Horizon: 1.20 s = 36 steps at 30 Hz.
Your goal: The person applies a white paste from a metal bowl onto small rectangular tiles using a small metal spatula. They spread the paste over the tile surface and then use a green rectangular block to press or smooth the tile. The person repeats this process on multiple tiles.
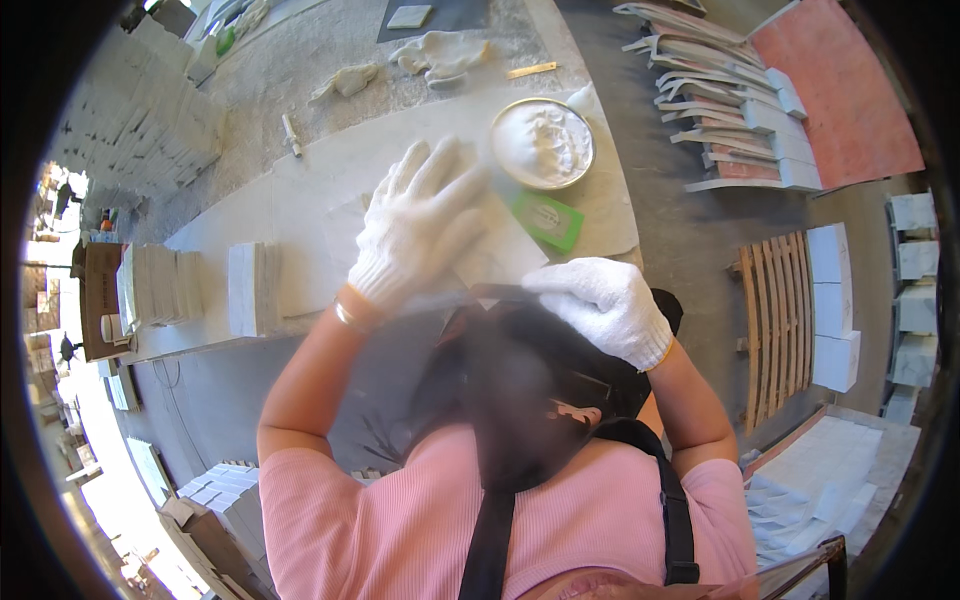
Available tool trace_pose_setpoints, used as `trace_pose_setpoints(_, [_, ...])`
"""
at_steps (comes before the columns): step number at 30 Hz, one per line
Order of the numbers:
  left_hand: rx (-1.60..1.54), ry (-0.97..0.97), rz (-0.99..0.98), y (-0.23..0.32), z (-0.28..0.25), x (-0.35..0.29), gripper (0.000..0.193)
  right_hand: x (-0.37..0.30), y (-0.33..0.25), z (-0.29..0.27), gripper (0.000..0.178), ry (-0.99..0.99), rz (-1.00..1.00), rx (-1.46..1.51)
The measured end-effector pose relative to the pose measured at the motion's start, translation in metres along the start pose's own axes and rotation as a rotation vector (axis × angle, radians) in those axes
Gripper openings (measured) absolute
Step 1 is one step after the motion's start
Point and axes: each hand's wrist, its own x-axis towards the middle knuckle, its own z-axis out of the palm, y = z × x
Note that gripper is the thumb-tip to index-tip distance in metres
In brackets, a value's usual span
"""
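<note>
White knitted gloves cover both of my hands. My left hand [415,220] reaches over a pale flat tile [510,245], its fingers spread and slightly blurred; contact with the tile is hard to judge. At the tile's near right corner is my right hand [605,308], with fingers curled together at the table's edge. Whatever they pinch is hidden. Beyond the tile lies a green block [548,222] with a greyish patch on top. A round metal bowl [592,160] behind it is heaped with white paste [545,142].
Crumpled gloves [445,55] and a yellow strip [532,70] lie farther back on the dusty table. Stacked pale slabs [255,288] stand at the left, with a taller stack [150,110] behind. On the right are a wooden pallet [775,325] and a red board [840,95].
</note>
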Motion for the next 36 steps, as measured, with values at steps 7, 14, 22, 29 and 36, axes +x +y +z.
trace_pose_setpoints(7, [0.119, -0.309, 0.318, -0.01, -0.042, 0.032, 0.093, -0.035, 0.03, -0.002, 0.032, 0.288, 0.515, 0.767])
trace_pose_setpoints(14, [0.101, -0.629, 0.473, -0.003, -0.042, 0.076, 0.094, -0.044, 0.026, 0.038, 0.017, 0.093, 0.536, 0.931])
trace_pose_setpoints(22, [-0.174, -0.583, 0.161, 0.001, -0.061, 0.078, 0.053, -0.024, 0.005, 0.036, 0.017, 0.054, 0.448, 0.854])
trace_pose_setpoints(29, [-0.208, -0.165, 0.33, -0.011, -0.066, 0.055, 0.028, -0.013, 0.006, 0.002, 0.011, 0.256, 0.234, 0.781])
trace_pose_setpoints(36, [-0.144, -0.013, 0.342, -0.022, -0.062, 0.034, 0.036, 0.018, -0.021, -0.037, 0.02, 0.215, 0.171, 0.365])
